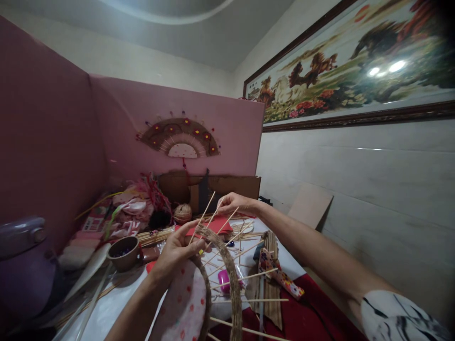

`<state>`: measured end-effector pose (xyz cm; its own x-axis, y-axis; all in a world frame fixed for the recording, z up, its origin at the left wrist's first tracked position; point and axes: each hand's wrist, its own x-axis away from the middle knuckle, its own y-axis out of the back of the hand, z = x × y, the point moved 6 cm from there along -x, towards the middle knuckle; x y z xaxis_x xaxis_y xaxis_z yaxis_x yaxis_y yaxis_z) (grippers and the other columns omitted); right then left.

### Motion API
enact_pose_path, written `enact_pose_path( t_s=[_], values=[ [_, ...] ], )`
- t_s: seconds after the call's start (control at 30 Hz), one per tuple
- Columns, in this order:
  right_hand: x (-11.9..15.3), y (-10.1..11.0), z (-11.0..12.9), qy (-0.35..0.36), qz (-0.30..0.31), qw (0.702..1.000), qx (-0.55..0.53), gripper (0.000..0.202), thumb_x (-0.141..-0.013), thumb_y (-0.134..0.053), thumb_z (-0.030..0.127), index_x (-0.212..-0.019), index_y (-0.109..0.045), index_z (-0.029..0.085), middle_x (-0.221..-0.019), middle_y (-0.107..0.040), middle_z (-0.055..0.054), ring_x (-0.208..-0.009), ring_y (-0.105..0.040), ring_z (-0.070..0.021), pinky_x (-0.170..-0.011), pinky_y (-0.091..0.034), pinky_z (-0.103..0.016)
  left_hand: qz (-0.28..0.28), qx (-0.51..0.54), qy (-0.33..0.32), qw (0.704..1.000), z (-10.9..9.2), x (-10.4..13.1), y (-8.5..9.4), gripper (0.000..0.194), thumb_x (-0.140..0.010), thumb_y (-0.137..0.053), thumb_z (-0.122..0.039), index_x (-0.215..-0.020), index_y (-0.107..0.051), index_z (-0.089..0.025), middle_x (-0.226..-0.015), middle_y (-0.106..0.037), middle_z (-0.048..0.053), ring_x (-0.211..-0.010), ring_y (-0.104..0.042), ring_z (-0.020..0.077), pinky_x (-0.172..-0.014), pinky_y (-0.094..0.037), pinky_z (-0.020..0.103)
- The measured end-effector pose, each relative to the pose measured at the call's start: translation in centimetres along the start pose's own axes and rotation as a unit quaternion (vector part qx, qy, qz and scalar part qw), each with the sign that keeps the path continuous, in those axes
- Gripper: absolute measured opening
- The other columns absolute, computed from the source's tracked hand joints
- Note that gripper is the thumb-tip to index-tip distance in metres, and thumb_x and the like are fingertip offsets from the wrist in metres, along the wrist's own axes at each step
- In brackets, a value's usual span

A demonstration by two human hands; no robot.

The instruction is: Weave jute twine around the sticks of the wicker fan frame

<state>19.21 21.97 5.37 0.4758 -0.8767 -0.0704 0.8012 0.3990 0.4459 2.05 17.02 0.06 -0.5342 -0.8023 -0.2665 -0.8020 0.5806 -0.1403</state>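
My left hand (179,246) is closed on the left end of a half-round fan frame. The frame has a white fabric base with red dots (183,303), thin wooden sticks (263,273) spread out like rays, and a brown braided twine band (232,270) curving across them. Thumb and fingers pinch the band's end and the outermost stick. My right hand (234,202) is beyond it, with its fingertips closed at the upper end of a nearby stick. Whether they also hold a strand of twine is too small to tell.
Behind lie a ball of twine (182,213), red paper (216,224) and piled fabric (131,208). A brown bowl of dark beads (123,253) stands left. On the right are a flower-patterned tool (280,274) and corrugated cardboard (272,303). A finished fan (181,135) hangs on the pink panel.
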Motion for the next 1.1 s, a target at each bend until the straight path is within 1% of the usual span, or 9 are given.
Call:
enact_pose_path(
  t_s=[0.13,0.2,0.33,0.47,0.6,0.67,0.77,1.0,1.1],
  values=[
    [-2.2,0.6,2.0,0.004,0.026,0.999,0.036,0.025,-0.066,-0.067,0.036,-0.072,-0.059,0.013,-0.055,-0.053,0.005,-0.042,-0.038,-0.0031,-0.038,-0.025,-0.016,0.001,-0.009,0.002,1.0,-0.4,0.3,-0.5,0.071,-0.068,-0.07,-0.027,-0.131,-0.04,-0.013,-0.065,-0.07,0.005,-0.053,-0.057,0.0119,-0.046,-0.036,0.019],
    [-3.3,0.8,3.3,0.002,0.046,0.997,0.059,0.022,-0.064,-0.069,0.032,-0.071,-0.06,0.013,-0.057,-0.055,0.004,-0.045,-0.041,-0.0034,-0.039,-0.026,-0.015,0.002,-0.011,0.004,1.0,-0.3,0.3,-0.6,0.067,-0.068,-0.07,-0.028,-0.127,-0.044,-0.012,-0.066,-0.07,0.006,-0.054,-0.057,0.0123,-0.046,-0.037,0.019],
    [-4.4,0.8,6.2,0.007,0.079,0.991,0.106,0.021,-0.066,-0.068,0.032,-0.069,-0.06,0.013,-0.058,-0.056,0.004,-0.044,-0.04,-0.0035,-0.039,-0.025,-0.015,-0.003,-0.007,0.011,1.0,0.2,0.3,-0.6,0.06,-0.068,-0.07,-0.03,-0.121,-0.049,-0.012,-0.066,-0.07,0.007,-0.06,-0.061,0.0157,-0.049,-0.039,0.02],
    [-4.8,0.8,8.6,0.047,0.066,0.986,0.147,0.02,-0.066,-0.068,0.031,-0.073,-0.061,0.014,-0.061,-0.057,0.004,-0.049,-0.043,-0.0043,-0.042,-0.027,-0.015,-0.002,0.003,0.015,1.0,0.6,0.3,-0.5,0.055,-0.067,-0.072,-0.029,-0.116,-0.051,-0.014,-0.068,-0.07,0.007,-0.063,-0.063,0.0178,-0.048,-0.041,0.021],
    [-5.5,0.5,9.2,0.084,0.028,0.979,0.182,0.017,-0.069,-0.063,0.029,-0.071,-0.06,0.013,-0.06,-0.056,0.005,-0.05,-0.043,-0.0046,-0.045,-0.029,-0.016,-0.006,0.006,0.008,1.0,0.3,0.2,-0.6,0.048,-0.066,-0.072,-0.028,-0.109,-0.052,-0.016,-0.065,-0.07,0.005,-0.06,-0.063,0.0153,-0.049,-0.04,0.019],
    [-6.1,-0.3,9.0,0.093,0.017,0.974,0.206,0.013,-0.069,-0.062,0.024,-0.068,-0.059,0.012,-0.058,-0.055,0.004,-0.051,-0.045,-0.0053,-0.049,-0.033,-0.017,-0.007,0.004,0.008,1.0,0.3,0.2,-0.7,0.045,-0.066,-0.073,-0.028,-0.105,-0.053,-0.017,-0.064,-0.07,0.004,-0.057,-0.062,0.014,-0.047,-0.038,0.018],
    [-7.0,-2.4,8.9,0.108,0.023,0.961,0.253,0.009,-0.07,-0.062,0.018,-0.066,-0.059,0.011,-0.057,-0.056,0.004,-0.055,-0.048,-0.0063,-0.055,-0.036,-0.018,0.003,-0.009,0.005,1.0,0.6,0.1,-1.0,0.043,-0.067,-0.072,-0.029,-0.103,-0.053,-0.018,-0.064,-0.07,0.003,-0.056,-0.061,0.0136,-0.047,-0.037,0.017],
    [-8.2,-7.0,9.6,0.134,0.033,0.916,0.378,0.008,-0.069,-0.066,0.021,-0.069,-0.065,0.013,-0.057,-0.056,0.005,-0.059,-0.049,-0.0078,-0.052,-0.029,-0.018,-0.017,0.006,-0.001,1.0,1.1,-0.1,-0.7,0.046,-0.064,-0.073,-0.031,-0.103,-0.053,-0.018,-0.069,-0.069,0.002,-0.059,-0.063,0.0164,-0.052,-0.041,0.021],
    [-8.2,-8.3,9.7,0.142,0.04,0.898,0.414,0.01,-0.069,-0.066,0.026,-0.071,-0.066,0.016,-0.062,-0.059,0.005,-0.063,-0.052,-0.0088,-0.052,-0.029,-0.018,-0.004,0.028,0.008,1.0,1.2,0.0,-0.6,0.047,-0.065,-0.072,-0.035,-0.105,-0.055,-0.017,-0.067,-0.068,0.003,-0.051,-0.06,0.0142,-0.047,-0.041,0.021]
  ],
)
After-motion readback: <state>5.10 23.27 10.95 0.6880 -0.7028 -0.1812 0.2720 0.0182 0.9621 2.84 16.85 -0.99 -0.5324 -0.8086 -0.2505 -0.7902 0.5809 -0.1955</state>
